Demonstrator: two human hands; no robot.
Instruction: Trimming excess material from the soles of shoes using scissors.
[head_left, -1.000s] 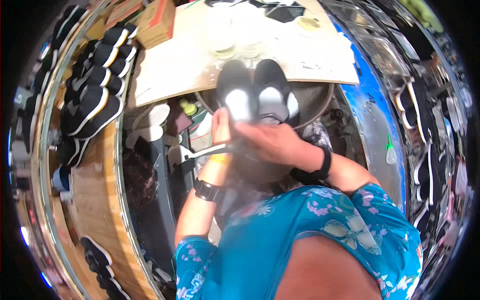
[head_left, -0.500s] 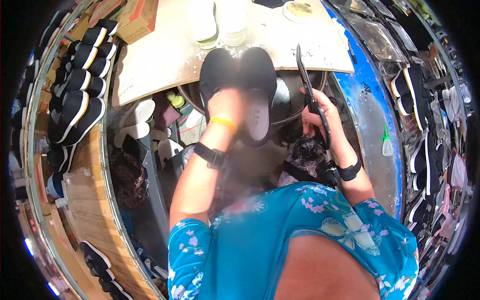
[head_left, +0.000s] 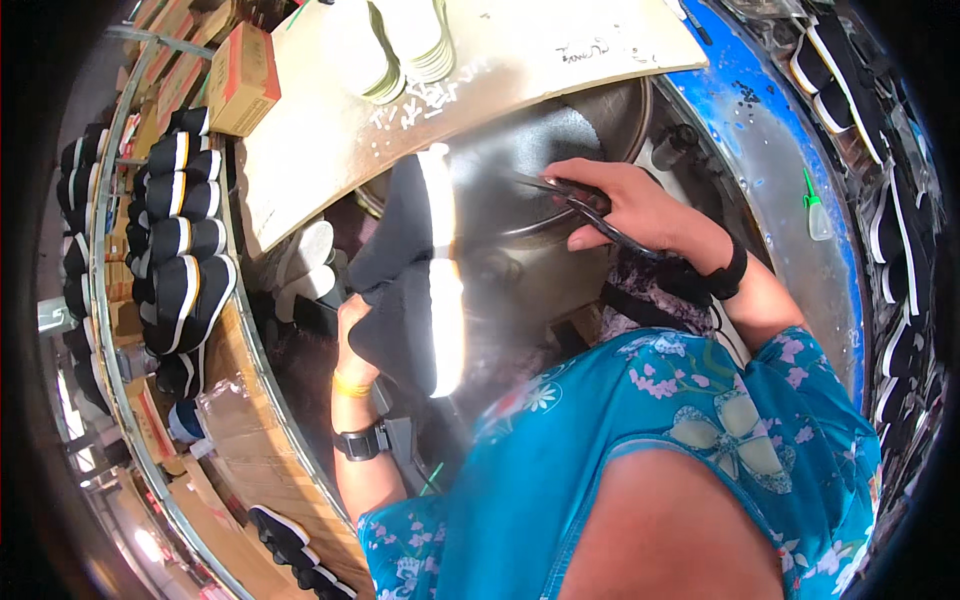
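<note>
My left hand [head_left: 352, 335] is closed on a pair of black shoes [head_left: 395, 320] at their heel openings. The shoes are turned on their sides, one beyond the other, with the white soles facing right. To the right of them, my right hand [head_left: 640, 205] is closed around dark scissors [head_left: 610, 228], whose blades point left toward the soles without touching them. A blurred haze in the middle of the picture softens the space between shoes and scissors.
A pale board [head_left: 540, 55] lies ahead, bearing stacks of insoles [head_left: 372, 60] and white scraps. Below its edge sits a round dark basin [head_left: 640, 110]. Black shoes line the left rack [head_left: 175, 290]; a green-tipped bottle [head_left: 817, 212] lies on the blue-edged right table [head_left: 790, 190].
The shoes have turned from upright, insides showing, onto their sides with the soles to the right. My left hand moved left and nearer; the scissors swung from pointing away to pointing left.
</note>
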